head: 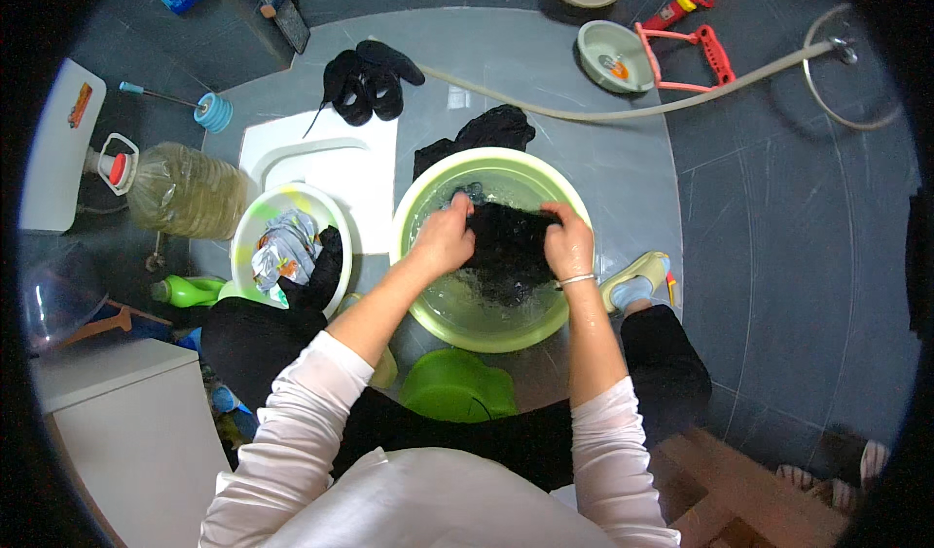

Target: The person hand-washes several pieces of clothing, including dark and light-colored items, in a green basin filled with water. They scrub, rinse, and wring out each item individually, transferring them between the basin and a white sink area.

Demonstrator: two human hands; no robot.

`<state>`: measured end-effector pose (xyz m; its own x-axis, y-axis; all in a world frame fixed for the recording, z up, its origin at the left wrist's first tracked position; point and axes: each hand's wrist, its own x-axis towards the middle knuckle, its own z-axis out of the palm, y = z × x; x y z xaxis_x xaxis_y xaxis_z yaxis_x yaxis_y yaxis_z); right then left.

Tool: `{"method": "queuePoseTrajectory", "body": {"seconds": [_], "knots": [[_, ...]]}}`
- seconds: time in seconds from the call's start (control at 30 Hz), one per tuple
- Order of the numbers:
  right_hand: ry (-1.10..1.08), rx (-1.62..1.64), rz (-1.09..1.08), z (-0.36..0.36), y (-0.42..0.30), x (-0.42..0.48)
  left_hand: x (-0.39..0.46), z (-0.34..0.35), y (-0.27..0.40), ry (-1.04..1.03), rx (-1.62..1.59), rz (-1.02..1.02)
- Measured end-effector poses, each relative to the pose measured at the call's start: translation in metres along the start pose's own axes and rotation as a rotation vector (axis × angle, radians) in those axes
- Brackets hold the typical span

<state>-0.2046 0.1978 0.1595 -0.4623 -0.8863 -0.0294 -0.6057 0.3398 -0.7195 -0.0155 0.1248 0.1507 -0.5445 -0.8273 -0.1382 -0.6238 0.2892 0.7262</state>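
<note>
In the head view, a pale green plastic basin (490,342) of water stands on the tiled floor before me. A black wet cloth item (507,252) is stretched between my two hands over the basin, its lower part in the water. My left hand (445,235) pinches its left edge, thumb uppermost. With curled fingers, my right hand (568,245) grips the upper right corner; a bracelet circles that wrist. Behind the basin's far rim lies a heap of black fabric (496,130). What kind of garment I hold cannot be made out.
To the left, a smaller basin (238,245) holds grey printed and black cloth, beside a large water jug (190,189). Black shoes (365,84) sit by the white squat-toilet surround (321,128). A hose (584,116) crosses the floor behind. A green stool (457,387) is beneath me.
</note>
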Motion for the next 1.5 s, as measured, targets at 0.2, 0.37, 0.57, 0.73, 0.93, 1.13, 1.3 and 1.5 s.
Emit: {"method": "queuePoseTrajectory", "body": {"seconds": [0.2,0.37,0.57,0.73,0.93,1.13,1.3,1.5], "knots": [[0.216,0.229,-0.198,-0.107,-0.09,-0.014,-0.018,-0.101,0.114,0.185,-0.069,0.218],[0.285,0.355,-0.382,-0.16,-0.135,-0.03,-0.031,-0.143,0.149,0.34,-0.192,0.339],[0.278,0.338,-0.409,-0.142,-0.135,-0.038,-0.03,-0.133,0.128,0.489,-0.172,0.427],[0.176,0.126,-0.011,-0.048,-0.048,-0.03,-0.011,-0.042,0.042,0.271,-0.155,0.248],[0.136,-0.145,-0.147,0.071,0.041,-0.034,-0.009,0.048,-0.044,0.168,0.159,0.115],[-0.162,-0.3,0.05,0.131,0.072,-0.031,0.013,0.09,-0.066,-0.269,0.326,-0.139],[-0.294,-0.284,0.171,0.149,0.097,-0.02,0.031,0.124,-0.087,-0.406,0.385,-0.183],[-0.552,-0.551,0.369,0.18,0.118,-0.009,0.013,0.218,-0.176,-0.383,0.599,-0.139]]}}
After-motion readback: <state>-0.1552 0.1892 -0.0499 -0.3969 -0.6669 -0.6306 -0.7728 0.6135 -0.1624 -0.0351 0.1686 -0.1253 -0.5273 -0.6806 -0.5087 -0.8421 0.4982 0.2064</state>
